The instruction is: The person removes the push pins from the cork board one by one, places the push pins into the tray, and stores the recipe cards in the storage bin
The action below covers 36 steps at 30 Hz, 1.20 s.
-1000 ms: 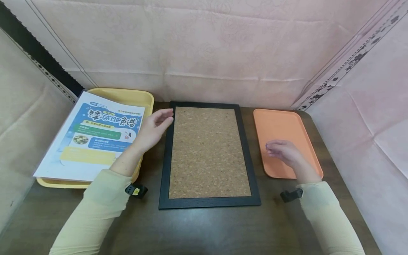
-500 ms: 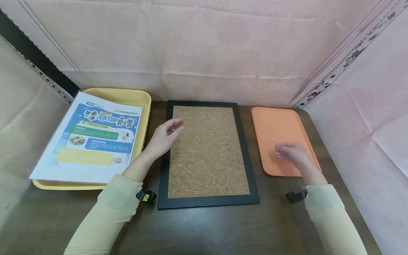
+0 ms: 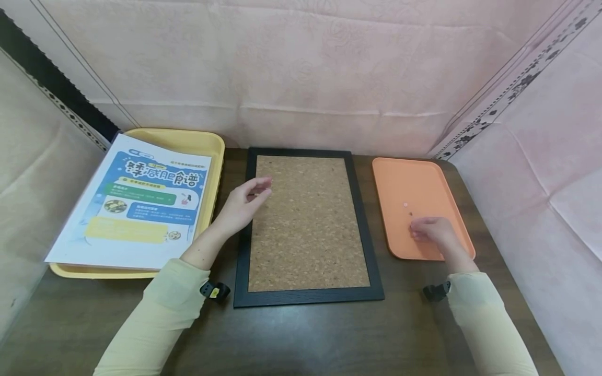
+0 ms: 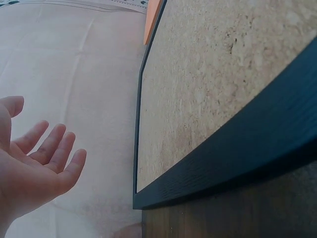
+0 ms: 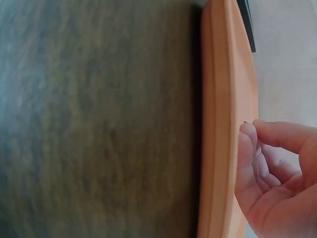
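Observation:
My left hand (image 3: 244, 203) hovers over the left border of a black-framed cork board (image 3: 308, 224), thumb and fingers apart with nothing between them. Its loosely bent fingers also appear in the left wrist view, beside the board. Low over an orange tray (image 3: 409, 177), my right hand (image 3: 432, 232) has thumb and index fingertips together. Two tiny bits lie just beyond those fingertips, a pale bit (image 3: 405, 204) and a darker bit (image 3: 411, 213). In the right wrist view a dark speck (image 5: 245, 122) shows at the fingertips; whether they pinch it is unclear.
A yellow tray (image 3: 218, 156) on the left holds a printed blue-and-white sheet (image 3: 150, 193) that overhangs its left side. Pale cloth (image 3: 305, 68) walls off the back and both sides. Dark wood tabletop (image 3: 301, 339) runs along the front.
My left hand has moved right and slightly nearer, from beside the yellow tray to the board's left border. The right hand has shifted right and lower over the orange tray, uncovering two tiny bits.

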Available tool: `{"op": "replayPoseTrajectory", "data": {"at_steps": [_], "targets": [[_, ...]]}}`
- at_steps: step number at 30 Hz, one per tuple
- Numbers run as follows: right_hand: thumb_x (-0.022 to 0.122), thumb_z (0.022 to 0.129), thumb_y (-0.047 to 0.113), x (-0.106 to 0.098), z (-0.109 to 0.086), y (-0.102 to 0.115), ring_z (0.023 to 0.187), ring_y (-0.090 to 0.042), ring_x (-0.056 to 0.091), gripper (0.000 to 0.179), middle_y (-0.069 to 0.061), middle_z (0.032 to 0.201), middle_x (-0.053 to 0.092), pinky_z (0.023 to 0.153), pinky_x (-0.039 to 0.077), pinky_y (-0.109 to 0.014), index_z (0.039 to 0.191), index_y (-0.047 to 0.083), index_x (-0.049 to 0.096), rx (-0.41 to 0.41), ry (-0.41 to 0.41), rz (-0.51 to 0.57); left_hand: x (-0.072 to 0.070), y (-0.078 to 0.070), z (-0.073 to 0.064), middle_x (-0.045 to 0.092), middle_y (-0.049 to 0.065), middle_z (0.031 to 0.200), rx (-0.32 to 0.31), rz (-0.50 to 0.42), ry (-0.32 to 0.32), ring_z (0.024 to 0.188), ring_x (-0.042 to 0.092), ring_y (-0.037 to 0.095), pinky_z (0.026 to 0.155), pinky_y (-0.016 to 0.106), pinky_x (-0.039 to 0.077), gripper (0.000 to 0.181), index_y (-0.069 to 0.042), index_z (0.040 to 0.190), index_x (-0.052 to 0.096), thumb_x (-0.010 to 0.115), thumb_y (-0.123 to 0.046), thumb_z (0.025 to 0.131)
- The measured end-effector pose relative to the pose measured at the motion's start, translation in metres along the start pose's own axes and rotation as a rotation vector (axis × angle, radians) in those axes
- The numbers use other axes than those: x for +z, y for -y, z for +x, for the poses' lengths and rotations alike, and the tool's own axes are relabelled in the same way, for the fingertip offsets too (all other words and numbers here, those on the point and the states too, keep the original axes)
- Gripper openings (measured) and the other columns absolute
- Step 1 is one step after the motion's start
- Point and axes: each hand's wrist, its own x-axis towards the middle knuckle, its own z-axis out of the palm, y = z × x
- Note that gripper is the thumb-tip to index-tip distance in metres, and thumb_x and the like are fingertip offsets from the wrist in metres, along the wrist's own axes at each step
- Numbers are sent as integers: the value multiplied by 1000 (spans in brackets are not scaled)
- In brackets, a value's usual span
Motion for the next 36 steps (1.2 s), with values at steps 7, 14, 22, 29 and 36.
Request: {"op": "replayPoseTrajectory", "data": {"at_steps": [7,14,22,29,36], "targets": [[57,93,22,1,0,-1,74,-2,65,43,10,80,67,74,57,-24,124,-8,52,48,-17,-83,2,6,-1,49,10,136,-7,7,7,122,47,24,106,43,38,45,-8,137,44,47,-29,98],[57,91,30,-5,2,3,86,-14,64,41,-2,94,70,77,54,-30,118,-1,59,68,-56,-188,2,15,0,48,12,139,8,24,5,123,47,25,106,44,39,46,-9,138,44,48,-31,98],[43,95,47,1,2,40,92,-31,58,57,-22,109,60,72,50,-32,116,-5,57,-97,-234,-309,-11,22,7,45,14,141,-3,179,-32,128,43,29,109,47,35,47,-7,138,42,47,-29,98],[35,92,60,20,-15,96,118,-39,48,73,-23,135,46,97,40,-55,135,1,44,-294,-288,-328,-26,11,18,38,17,145,33,376,-71,134,35,33,111,50,31,55,-7,144,34,47,-34,97],[37,96,53,54,-30,133,142,-39,15,70,-19,154,20,114,12,-59,147,7,25,-560,-319,-488,-34,-12,20,32,17,148,172,579,-120,138,27,34,113,51,24,61,-7,146,30,52,-35,95]]}}
